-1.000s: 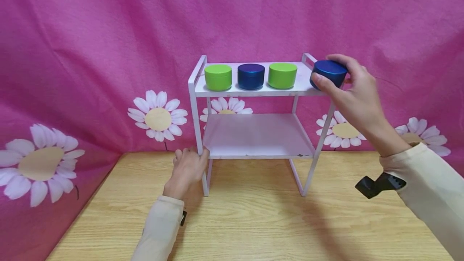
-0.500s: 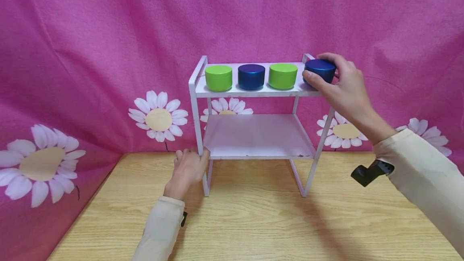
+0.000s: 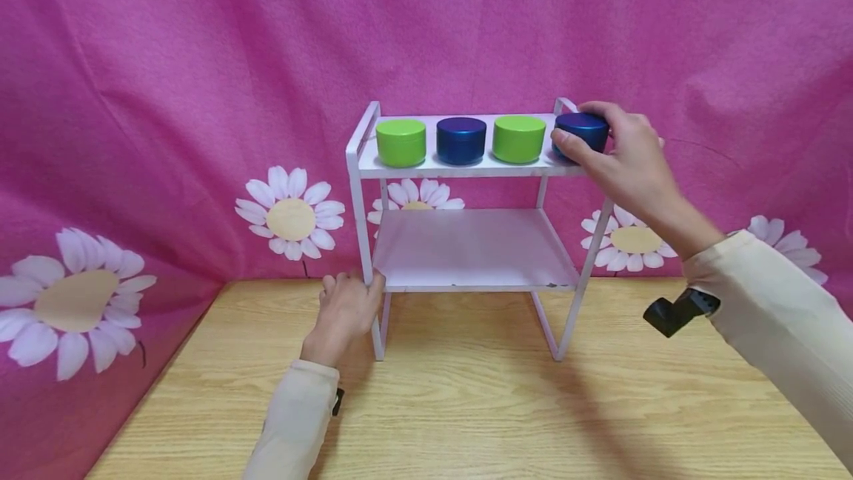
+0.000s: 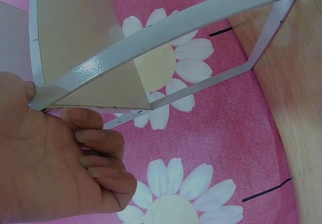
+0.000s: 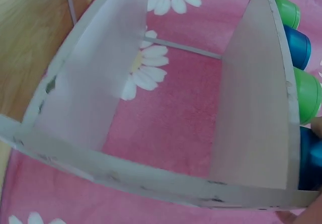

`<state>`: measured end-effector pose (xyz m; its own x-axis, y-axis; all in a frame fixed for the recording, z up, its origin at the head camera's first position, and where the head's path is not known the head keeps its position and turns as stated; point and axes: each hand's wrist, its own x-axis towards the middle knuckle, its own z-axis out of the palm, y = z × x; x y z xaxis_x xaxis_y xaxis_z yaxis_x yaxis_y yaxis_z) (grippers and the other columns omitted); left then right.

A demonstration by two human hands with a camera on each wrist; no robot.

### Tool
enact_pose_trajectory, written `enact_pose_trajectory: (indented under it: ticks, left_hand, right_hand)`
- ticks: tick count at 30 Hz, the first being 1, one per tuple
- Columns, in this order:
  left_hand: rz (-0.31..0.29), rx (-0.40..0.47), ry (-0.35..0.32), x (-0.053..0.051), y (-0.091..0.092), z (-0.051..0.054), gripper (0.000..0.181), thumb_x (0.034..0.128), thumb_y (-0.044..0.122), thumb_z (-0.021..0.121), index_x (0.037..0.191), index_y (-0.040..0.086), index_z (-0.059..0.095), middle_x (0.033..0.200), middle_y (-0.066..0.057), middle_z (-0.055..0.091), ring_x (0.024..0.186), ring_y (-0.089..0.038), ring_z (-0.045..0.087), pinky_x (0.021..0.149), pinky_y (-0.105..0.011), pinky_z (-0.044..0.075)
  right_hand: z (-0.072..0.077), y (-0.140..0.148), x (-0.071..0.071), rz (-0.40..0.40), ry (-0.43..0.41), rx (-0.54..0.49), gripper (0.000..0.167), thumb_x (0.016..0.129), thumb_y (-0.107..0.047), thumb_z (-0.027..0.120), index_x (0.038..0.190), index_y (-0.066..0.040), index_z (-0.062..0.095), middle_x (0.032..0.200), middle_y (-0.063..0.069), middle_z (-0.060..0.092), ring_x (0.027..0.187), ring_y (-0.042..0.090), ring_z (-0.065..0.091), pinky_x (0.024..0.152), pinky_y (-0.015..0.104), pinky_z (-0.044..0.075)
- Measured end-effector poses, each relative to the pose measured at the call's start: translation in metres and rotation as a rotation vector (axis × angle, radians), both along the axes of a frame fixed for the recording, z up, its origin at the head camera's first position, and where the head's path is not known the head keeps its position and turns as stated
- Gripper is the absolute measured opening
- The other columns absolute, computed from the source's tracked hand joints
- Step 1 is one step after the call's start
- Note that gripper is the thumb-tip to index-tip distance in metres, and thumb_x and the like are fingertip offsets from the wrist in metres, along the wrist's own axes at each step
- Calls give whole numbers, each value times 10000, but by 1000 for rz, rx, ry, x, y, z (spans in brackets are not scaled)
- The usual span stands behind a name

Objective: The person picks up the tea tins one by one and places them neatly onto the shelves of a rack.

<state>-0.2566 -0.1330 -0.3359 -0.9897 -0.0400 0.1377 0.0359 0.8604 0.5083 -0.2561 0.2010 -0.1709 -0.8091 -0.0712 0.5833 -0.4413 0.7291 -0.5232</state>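
Observation:
My right hand (image 3: 636,161) holds a round blue lidded tin (image 3: 582,132) between thumb and fingers at the right end of the top board of a white two-tier rack (image 3: 466,171). In the right wrist view this blue tin (image 5: 311,158) appears against the top board, beside a green tin (image 5: 308,94). My left hand (image 3: 348,310) grips the rack's left front post at the lower board's level. The left wrist view shows the left hand's curled fingers (image 4: 103,146) by that corner. Leftward along the top stand a green tin (image 3: 519,139), a blue tin (image 3: 460,141) and another green tin (image 3: 401,143).
The rack stands on a wooden table (image 3: 466,421), its lower board (image 3: 473,247) bare. Behind it hangs a pink cloth (image 3: 466,28) with white daisies. Low side rails rise at both ends of the top board.
My right hand has moved left and slightly lower with the blue tin, from over the rack's right edge onto the top board's right end. The left hand stays put.

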Motion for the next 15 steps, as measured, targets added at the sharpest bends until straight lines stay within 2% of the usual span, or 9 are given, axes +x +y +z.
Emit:
enact_pose_trajectory:
  ticks: [4,10,15]
  left_hand:
    - [-3,3,11,1,1,-2,550,972,438,254,890,-17,553,932,-191,521,979,-393,383,839,-485,336]
    - [-12,28,-17,2,3,-3,564,973,453,249,929,-18,556,976,-197,520,1001,-381,370,850,-479,333]
    - [-12,26,-26,2,0,-1,570,974,450,248,930,-32,551,981,-203,512,1004,-388,364,854,-489,330]
  right_hand:
    - [2,2,1,-1,-35,68,653,961,-439,514,1431,-1,399,1351,281,475,1274,437,278,951,560,261]
    - [4,3,3,-18,-58,144,655,981,-440,464,1448,7,362,1372,286,460,1226,473,270,885,577,186]
    - [7,1,2,-24,-60,196,625,1000,-415,430,1469,-14,329,1376,291,442,1257,493,225,878,590,138]
